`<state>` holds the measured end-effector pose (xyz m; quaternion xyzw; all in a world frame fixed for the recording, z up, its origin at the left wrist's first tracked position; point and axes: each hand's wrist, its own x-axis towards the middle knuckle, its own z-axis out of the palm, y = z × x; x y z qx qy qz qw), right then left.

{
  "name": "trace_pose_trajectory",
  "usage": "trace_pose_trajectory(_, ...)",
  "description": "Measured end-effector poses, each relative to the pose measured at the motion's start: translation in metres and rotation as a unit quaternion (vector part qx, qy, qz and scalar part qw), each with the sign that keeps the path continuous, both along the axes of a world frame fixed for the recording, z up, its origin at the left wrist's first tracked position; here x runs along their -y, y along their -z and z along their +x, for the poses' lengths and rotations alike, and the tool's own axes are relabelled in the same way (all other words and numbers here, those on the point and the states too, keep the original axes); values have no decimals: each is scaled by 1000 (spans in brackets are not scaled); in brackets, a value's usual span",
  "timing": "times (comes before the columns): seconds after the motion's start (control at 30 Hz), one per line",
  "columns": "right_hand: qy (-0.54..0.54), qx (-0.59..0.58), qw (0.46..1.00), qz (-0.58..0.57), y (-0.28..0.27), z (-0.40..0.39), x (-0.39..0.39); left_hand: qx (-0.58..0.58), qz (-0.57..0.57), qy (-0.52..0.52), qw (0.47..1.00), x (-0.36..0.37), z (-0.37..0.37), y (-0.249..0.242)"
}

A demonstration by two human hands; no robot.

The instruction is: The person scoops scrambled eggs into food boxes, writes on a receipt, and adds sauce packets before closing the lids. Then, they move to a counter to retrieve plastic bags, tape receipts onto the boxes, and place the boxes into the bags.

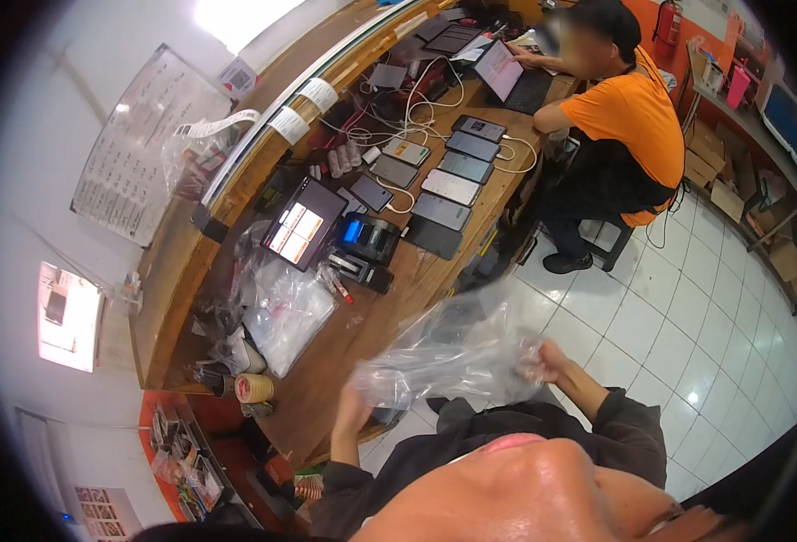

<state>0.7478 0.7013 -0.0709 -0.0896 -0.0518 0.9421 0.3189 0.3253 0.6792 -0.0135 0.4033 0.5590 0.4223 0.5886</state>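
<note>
A large clear plastic bag (453, 357) is stretched between my two hands, in front of my body and over the desk's near edge. My left hand (353, 406) grips its left end, the fingers partly covered by the film. At the other end my right hand (552, 363) has its fingers closed on the bunched plastic, above the tiled floor. Nothing solid shows through the film. On the desk near my left hand lies a stack of clear plastic bags (288, 312).
On the wooden desk (385, 312) stand a tablet (304, 223), a black label printer (369, 239), tape rolls (254, 388) and several phones (453, 186) with white cables. A person in an orange shirt (638, 126) sits at a laptop (500, 70). Cardboard boxes (731, 199) line the right side.
</note>
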Motion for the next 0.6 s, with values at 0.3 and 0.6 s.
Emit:
trace_pose_trajectory(0.3, 38, 204, 966, 155, -49, -106, -21, 75, -122, 10, 990, 53, -122, -12)
trace_pose_trajectory(0.6, -46, -128, 989, 62, 0, -202, -15, 338, -25, -210, 917, 48, -212, 23)
